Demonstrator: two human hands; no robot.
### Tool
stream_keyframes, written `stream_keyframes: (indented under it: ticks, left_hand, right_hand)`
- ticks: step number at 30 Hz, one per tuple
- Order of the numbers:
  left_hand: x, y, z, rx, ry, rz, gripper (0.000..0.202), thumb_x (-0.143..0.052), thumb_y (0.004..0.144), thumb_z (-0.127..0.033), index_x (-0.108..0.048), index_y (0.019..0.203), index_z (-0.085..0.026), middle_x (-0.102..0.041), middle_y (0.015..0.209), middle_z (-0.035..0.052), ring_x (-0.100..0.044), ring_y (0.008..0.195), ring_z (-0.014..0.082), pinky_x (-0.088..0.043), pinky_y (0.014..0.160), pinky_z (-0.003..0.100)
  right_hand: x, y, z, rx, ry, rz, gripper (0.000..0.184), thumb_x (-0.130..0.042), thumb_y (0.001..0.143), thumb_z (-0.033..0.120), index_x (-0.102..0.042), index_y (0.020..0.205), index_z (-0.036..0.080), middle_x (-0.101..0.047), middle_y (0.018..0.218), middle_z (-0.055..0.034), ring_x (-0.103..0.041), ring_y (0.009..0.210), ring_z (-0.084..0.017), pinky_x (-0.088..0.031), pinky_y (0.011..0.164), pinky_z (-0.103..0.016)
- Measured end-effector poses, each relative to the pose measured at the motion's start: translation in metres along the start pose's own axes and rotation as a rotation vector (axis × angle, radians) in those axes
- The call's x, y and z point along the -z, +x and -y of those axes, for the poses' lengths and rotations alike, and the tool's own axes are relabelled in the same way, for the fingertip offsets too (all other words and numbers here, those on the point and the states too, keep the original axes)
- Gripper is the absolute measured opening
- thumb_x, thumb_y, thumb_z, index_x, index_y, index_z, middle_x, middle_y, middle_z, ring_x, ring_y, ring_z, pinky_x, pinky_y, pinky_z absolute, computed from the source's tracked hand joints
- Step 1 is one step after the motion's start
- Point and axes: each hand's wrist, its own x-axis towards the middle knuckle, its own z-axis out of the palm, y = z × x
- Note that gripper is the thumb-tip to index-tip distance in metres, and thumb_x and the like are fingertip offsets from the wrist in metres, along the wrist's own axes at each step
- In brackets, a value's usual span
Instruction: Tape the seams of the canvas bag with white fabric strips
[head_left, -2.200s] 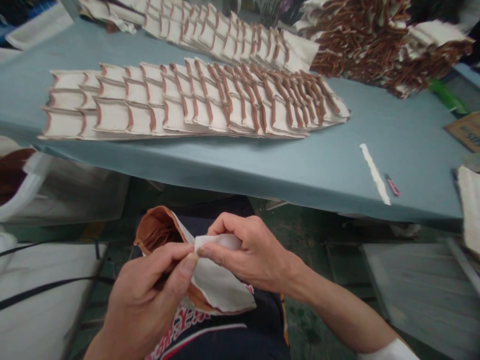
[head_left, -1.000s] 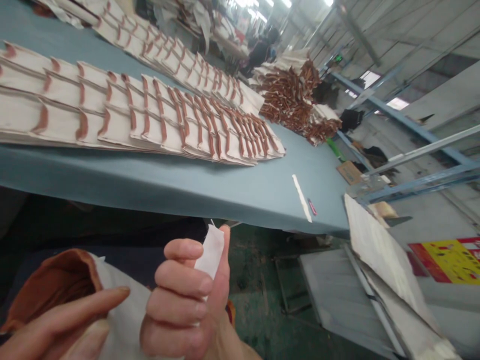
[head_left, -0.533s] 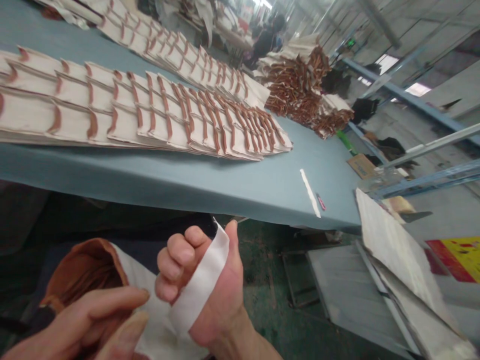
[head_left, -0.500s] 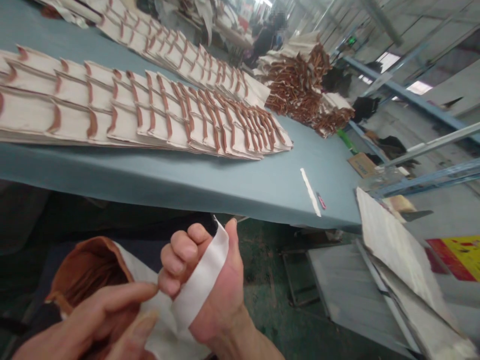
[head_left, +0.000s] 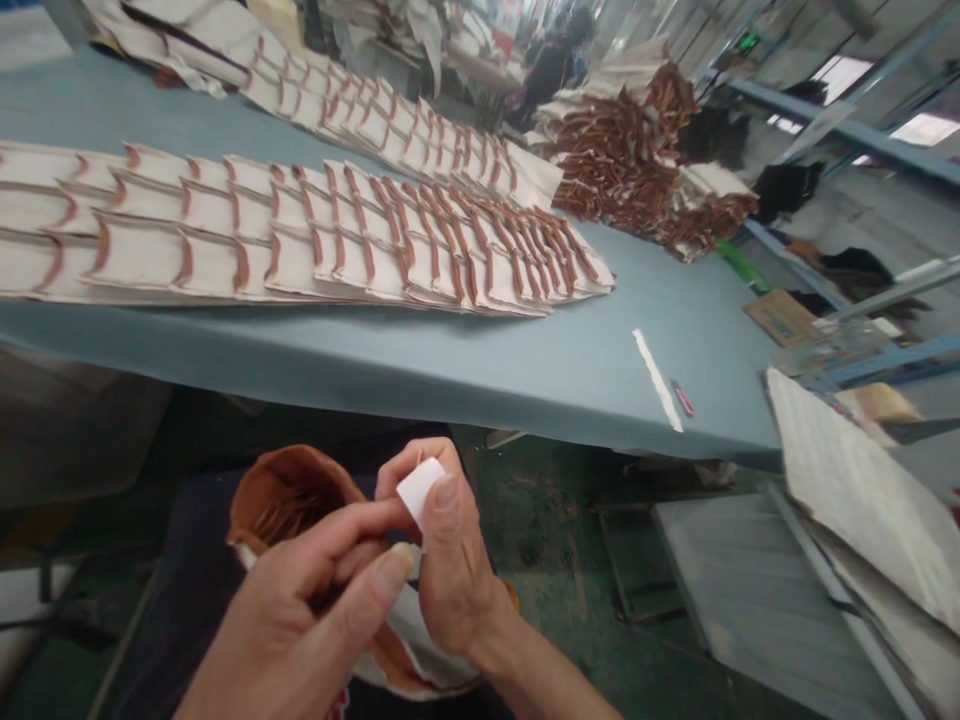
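Table [head_left: 450, 370], draped in blue, carries rows [head_left: 337, 240] of cream pieces trimmed in brown, overlapped like shingles, probably so each edge shows. Below its edge, on the person's lap, lies a brown-lined pouch [head_left: 289, 490]. The left hand [head_left: 300, 620] pinches its cream edge between thumb and forefinger, seemingly to steady it. The right hand [head_left: 450, 580], curled nearly closed, presses a small white strip [head_left: 418, 487] under its thumb, just above the pouch.

small white fabric strip [head_left: 418, 487], end upright; cream pouch [head_left: 289, 490], brown-lined mouth open, just beneath it
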Motion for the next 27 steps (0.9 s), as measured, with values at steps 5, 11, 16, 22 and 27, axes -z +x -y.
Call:
stream_keyframes:
  ticks: [5,11,16,22,27]
  left_hand:
    - [0.006,0.010,-0.002,-0.013,-0.051,0.156,0.038,-0.083,0.087,-0.061,-0.088,0.092,-0.024,-0.076,0.070,-0.0013,-0.069,0.059,0.0176,-0.054,0.053,0.022]
    - [0.004,0.000,-0.004,0.037,-0.086,0.004,0.041,-0.073,0.094,-0.060,-0.082,0.081,-0.022,-0.069,0.065,-0.0017,-0.061,0.057,0.0157,-0.050,0.055,0.023]
    - [0.005,0.002,-0.005,0.028,-0.132,0.003,0.049,-0.075,0.093,-0.066,-0.083,0.080,-0.020,-0.069,0.062,0.0006,-0.056,0.055,0.0160,-0.045,0.049,0.024]
    - [0.008,0.010,-0.009,-0.086,0.047,-0.094,0.042,-0.068,0.095,-0.053,-0.077,0.069,-0.022,-0.067,0.060,-0.0016,-0.057,0.054,0.0147,-0.045,0.050,0.022]
    - [0.031,0.017,-0.017,-0.208,0.323,-0.216,0.045,-0.065,0.096,-0.053,-0.072,0.063,-0.023,-0.064,0.054,-0.0051,-0.056,0.049,0.0105,-0.042,0.048,0.017]
  right_hand:
    - [0.006,-0.001,-0.003,0.021,-0.080,0.092,0.076,-0.043,0.104,0.091,-0.062,0.129,0.022,-0.070,0.102,-0.0053,-0.060,0.076,-0.019,-0.047,0.071,-0.035]
    - [0.009,0.002,-0.008,0.050,-0.244,0.120,0.068,-0.038,0.110,0.076,-0.062,0.137,0.019,-0.074,0.106,-0.0098,-0.068,0.086,-0.023,-0.054,0.080,-0.039]
    - [0.009,0.002,-0.005,0.088,-0.331,0.108,0.048,-0.042,0.111,0.056,-0.062,0.134,0.019,-0.077,0.111,-0.0123,-0.073,0.096,-0.027,-0.059,0.087,-0.043]
    - [0.011,0.005,0.008,0.090,-0.371,0.164,0.036,-0.044,0.108,0.042,-0.067,0.125,0.019,-0.078,0.107,-0.0102,-0.071,0.093,-0.023,-0.057,0.085,-0.038]
    - [0.022,0.015,0.019,-0.282,-0.121,0.418,0.042,-0.068,0.103,0.059,-0.064,0.086,0.021,-0.059,0.069,0.0041,-0.049,0.061,-0.012,-0.039,0.058,-0.027]
